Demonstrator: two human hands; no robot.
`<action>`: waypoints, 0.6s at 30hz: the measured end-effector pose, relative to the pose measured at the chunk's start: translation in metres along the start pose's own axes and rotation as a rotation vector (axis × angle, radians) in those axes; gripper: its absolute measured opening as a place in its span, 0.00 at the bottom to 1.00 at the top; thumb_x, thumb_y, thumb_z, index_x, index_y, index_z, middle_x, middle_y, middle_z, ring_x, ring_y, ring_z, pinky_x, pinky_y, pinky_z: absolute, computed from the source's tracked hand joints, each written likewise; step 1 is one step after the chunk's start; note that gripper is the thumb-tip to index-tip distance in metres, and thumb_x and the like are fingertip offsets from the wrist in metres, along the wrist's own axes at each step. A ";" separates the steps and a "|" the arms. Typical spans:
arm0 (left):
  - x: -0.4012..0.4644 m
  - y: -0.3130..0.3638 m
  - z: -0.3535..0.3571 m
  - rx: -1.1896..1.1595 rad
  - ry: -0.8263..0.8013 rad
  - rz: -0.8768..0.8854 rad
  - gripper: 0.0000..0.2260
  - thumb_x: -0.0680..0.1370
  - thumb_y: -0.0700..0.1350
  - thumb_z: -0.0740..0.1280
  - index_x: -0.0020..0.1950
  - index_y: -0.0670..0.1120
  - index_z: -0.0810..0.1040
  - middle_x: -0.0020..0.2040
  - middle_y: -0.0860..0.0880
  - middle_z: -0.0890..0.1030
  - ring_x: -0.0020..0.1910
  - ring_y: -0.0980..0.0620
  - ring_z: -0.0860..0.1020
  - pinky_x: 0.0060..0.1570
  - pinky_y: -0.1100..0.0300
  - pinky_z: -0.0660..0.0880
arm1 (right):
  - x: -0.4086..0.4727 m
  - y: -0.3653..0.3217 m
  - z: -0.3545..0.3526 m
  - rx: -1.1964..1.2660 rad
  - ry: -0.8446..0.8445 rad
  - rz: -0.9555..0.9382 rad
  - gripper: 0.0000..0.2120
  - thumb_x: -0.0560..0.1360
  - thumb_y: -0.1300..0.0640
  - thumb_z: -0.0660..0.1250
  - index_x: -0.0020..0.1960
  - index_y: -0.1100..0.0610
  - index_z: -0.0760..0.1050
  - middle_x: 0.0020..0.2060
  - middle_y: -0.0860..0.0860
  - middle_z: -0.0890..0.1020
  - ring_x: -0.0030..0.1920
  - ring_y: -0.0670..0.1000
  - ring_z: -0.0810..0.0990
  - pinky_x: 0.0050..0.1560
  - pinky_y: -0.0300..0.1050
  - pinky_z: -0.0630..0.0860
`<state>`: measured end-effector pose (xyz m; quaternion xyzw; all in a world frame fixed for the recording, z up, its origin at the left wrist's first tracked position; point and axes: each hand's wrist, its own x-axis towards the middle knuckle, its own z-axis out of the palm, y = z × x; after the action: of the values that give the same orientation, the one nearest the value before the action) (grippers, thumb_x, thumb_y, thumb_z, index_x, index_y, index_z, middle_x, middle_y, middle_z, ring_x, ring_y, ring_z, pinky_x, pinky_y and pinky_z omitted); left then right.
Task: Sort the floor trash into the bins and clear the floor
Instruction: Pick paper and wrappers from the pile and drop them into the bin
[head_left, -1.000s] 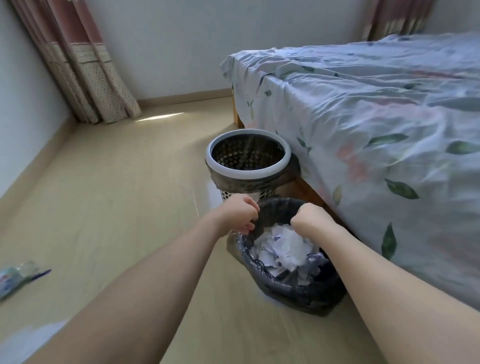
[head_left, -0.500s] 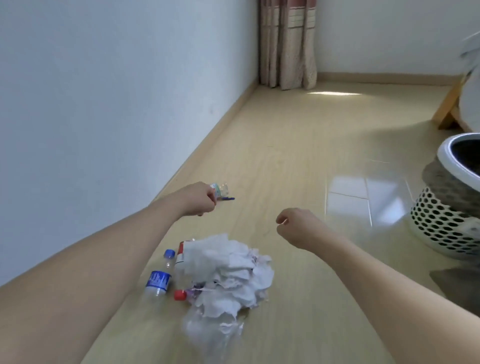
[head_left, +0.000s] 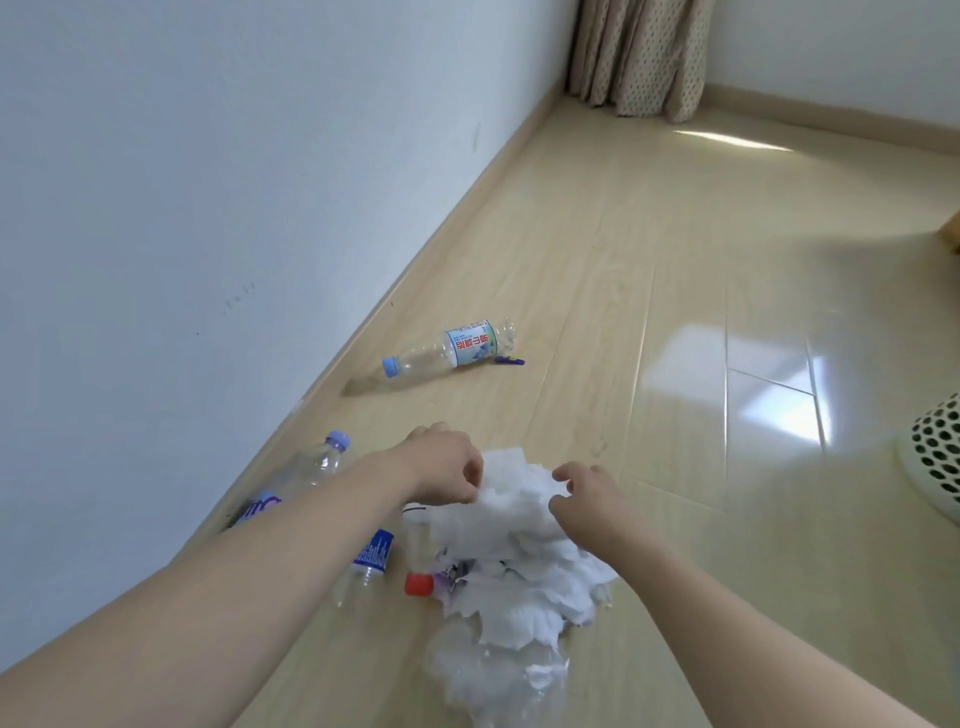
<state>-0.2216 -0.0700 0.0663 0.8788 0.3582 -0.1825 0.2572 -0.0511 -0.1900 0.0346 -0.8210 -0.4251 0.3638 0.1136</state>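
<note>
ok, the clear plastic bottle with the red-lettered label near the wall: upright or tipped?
Tipped. The clear plastic bottle with the red-lettered label lies on its side on the wooden floor, blue cap towards the wall.

We had only one view, from the head camera, looking forward and steeply down over both forearms at the wooden floor (head_left: 649, 312). It sat close to the paper pile (head_left: 519, 571); wall (head_left: 182, 182) left, curtain (head_left: 639, 57) far ahead.
</note>
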 end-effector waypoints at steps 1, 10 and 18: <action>-0.003 -0.003 -0.005 -0.134 -0.026 -0.022 0.05 0.74 0.48 0.66 0.46 0.51 0.81 0.48 0.52 0.80 0.49 0.52 0.73 0.47 0.60 0.71 | 0.005 0.000 -0.001 0.016 0.018 0.021 0.21 0.76 0.58 0.57 0.69 0.54 0.67 0.64 0.51 0.69 0.40 0.49 0.77 0.42 0.44 0.76; -0.052 -0.066 -0.015 -0.614 -0.248 -0.186 0.07 0.72 0.36 0.66 0.35 0.45 0.77 0.35 0.46 0.78 0.35 0.50 0.77 0.35 0.61 0.75 | 0.057 -0.057 0.005 -0.162 -0.071 0.028 0.24 0.79 0.45 0.56 0.71 0.55 0.67 0.65 0.52 0.74 0.66 0.56 0.67 0.57 0.49 0.66; -0.070 -0.103 -0.003 -0.562 -0.223 -0.253 0.03 0.71 0.42 0.74 0.38 0.45 0.81 0.36 0.50 0.83 0.36 0.56 0.80 0.38 0.63 0.77 | 0.052 -0.088 0.052 -0.562 -0.204 -0.167 0.24 0.71 0.40 0.66 0.63 0.50 0.73 0.58 0.51 0.75 0.62 0.55 0.69 0.60 0.50 0.63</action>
<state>-0.3429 -0.0428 0.0712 0.6967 0.4705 -0.2020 0.5024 -0.1220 -0.1014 0.0155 -0.7417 -0.5843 0.3021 -0.1315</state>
